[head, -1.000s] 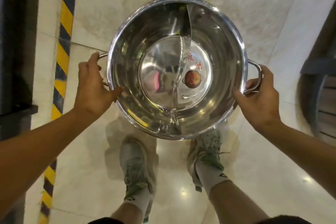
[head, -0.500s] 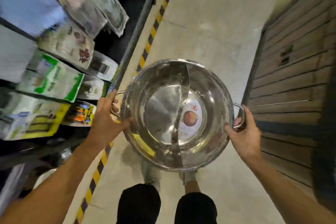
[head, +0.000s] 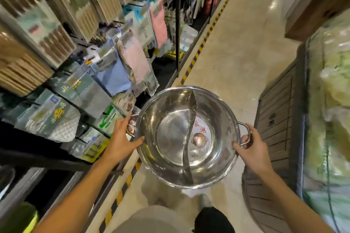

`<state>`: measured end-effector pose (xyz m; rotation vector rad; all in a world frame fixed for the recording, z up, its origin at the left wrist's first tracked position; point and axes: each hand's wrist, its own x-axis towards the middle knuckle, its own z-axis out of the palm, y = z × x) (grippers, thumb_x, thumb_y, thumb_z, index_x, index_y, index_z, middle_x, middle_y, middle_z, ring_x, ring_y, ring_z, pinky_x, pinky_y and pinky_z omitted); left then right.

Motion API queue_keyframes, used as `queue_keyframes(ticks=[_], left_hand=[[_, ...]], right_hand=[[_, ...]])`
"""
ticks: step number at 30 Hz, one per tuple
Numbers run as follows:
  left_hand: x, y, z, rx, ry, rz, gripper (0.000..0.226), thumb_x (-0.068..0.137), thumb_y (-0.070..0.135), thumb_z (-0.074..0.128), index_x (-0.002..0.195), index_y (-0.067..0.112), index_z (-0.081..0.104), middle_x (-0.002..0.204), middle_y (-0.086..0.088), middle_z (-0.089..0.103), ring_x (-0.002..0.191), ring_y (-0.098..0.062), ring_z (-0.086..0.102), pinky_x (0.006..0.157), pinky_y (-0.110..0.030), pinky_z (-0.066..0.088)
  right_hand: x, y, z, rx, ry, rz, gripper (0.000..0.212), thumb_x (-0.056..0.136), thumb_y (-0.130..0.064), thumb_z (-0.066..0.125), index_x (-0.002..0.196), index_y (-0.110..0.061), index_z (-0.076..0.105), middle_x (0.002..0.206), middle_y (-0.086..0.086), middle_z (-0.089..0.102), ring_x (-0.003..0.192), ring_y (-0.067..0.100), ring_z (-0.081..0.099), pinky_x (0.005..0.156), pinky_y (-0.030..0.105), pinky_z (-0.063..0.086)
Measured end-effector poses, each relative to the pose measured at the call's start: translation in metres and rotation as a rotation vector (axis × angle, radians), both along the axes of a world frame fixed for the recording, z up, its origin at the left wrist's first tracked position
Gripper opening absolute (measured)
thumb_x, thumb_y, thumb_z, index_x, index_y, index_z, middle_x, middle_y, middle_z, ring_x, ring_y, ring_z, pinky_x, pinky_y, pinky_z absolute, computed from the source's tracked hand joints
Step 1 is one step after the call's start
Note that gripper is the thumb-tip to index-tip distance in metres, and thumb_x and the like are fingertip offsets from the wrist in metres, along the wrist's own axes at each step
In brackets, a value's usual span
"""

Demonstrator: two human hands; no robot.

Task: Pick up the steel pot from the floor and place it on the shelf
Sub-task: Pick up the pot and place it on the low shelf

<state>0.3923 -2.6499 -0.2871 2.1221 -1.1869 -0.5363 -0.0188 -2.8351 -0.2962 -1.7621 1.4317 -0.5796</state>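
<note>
The steel pot [head: 170,138] is a wide shiny bowl with a curved divider down its middle and a round label with red characters on its bottom. It hangs in the air at waist height over the aisle floor. My left hand [head: 121,138] grips its left loop handle and rim. My right hand [head: 251,149] grips the right loop handle. The shelf [head: 62,162] is a dark rack on my left, its edge close to my left forearm.
Packaged cloths, mats and chopstick sets [head: 79,43] hang densely along the left rack. A yellow-black hazard stripe [head: 197,53] runs along the rack's foot. A dark slatted stand [head: 274,138] with wrapped goods [head: 329,119] is on the right. The pale floor aisle [head: 236,53] runs ahead.
The pot has been raised from near the floor to waist height, both hands keeping their hold. The view has tilted up from my feet to the aisle and left rack.
</note>
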Motion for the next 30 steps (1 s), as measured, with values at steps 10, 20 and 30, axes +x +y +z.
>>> queue_keyframes(ticks=[10,20,30], left_hand=[[-0.072,0.122,0.045,-0.004,-0.105,0.439,0.1,0.072,0.036,0.084,0.151,0.038,0.021,0.127,0.004,0.039,0.114,-0.003,0.039,0.103,-0.021,0.038],[-0.23,0.364,0.074,0.098,-0.092,1.136,0.101,0.072,0.038,0.083,0.153,0.023,0.025,0.128,-0.001,0.037,0.094,-0.012,0.054,0.089,-0.034,0.053],[-0.461,0.567,0.09,0.129,-0.106,1.659,0.099,0.071,0.037,0.084,0.151,0.018,0.03,0.119,-0.008,0.043,0.087,-0.014,0.052,0.08,-0.021,0.043]], right_hand=[[0.067,-0.041,0.01,0.032,-0.046,0.51,0.088,0.074,-0.031,0.081,0.147,-0.041,0.035,0.076,-0.007,0.065,0.068,0.003,0.064,0.056,0.013,0.046],[0.197,0.112,0.02,0.078,-0.037,1.175,0.09,0.074,-0.032,0.084,0.148,-0.04,0.033,0.073,-0.009,0.067,0.067,0.002,0.065,0.057,0.027,0.049],[0.192,0.395,0.065,-0.066,-0.04,1.726,0.087,0.071,-0.051,0.082,0.142,-0.055,0.031,0.082,-0.017,0.067,0.071,0.001,0.065,0.063,0.032,0.057]])
